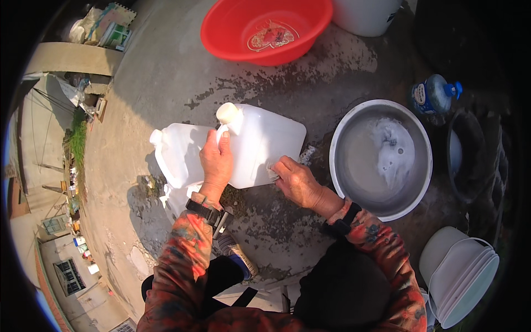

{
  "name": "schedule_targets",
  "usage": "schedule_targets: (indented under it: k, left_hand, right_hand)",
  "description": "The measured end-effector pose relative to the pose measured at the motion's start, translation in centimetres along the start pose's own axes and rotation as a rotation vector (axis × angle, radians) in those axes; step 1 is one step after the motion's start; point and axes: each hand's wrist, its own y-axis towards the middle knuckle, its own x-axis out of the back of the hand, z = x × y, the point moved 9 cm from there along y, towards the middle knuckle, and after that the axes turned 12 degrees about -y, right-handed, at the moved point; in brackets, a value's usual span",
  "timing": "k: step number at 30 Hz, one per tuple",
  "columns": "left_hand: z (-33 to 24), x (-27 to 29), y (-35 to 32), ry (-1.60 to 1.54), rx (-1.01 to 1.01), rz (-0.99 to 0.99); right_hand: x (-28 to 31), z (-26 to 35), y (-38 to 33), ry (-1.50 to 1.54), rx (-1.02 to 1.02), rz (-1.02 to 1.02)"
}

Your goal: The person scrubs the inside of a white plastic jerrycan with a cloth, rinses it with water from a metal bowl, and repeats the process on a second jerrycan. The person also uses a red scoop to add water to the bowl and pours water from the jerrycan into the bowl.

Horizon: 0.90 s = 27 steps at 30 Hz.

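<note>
A white plastic jug with a cream cap is tilted in front of me. My left hand is closed round its handle, just below the cap. Pinched in my right hand is a small pale scrap, perhaps a cloth, pressed against the jug's lower right side. The fingers partly cover it. Left of this jug stands a second white jug, partly hidden behind my left hand. To the right sits a metal basin holding cloudy, sudsy water.
A red plastic basin lies at the far side beside a white bucket. A blue pump bottle and a dark tub are at the right. Stacked white buckets lean at lower right. The concrete ground has wet patches.
</note>
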Motion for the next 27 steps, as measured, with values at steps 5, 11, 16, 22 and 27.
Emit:
schedule_targets:
  k: [5, 11, 16, 22, 27]
  left_hand:
    - [-0.1, 0.4, 0.2, 0.021, -0.048, -0.029]
    - [0.3, 0.0, 0.3, 0.001, -0.044, -0.011]
    - [0.7, 0.3, 0.2, 0.007, -0.023, -0.017]
    - [1.1, 0.2, 0.6, -0.016, 0.004, -0.024]
    - [0.7, 0.2, 0.4, -0.058, -0.030, -0.046]
  right_hand:
    - [8.1, -0.1, -2.7, -0.070, -0.096, -0.253]
    - [11.6, -7.8, -6.6, -0.326, -0.327, -0.327]
    - [13.2, -22.1, -12.1, -0.855, -0.698, -0.053]
    - [10.9, -29.5, -19.4, -0.967, -0.760, 0.140]
    - [10.9, -21.2, -15.7, -0.534, -0.655, -0.227]
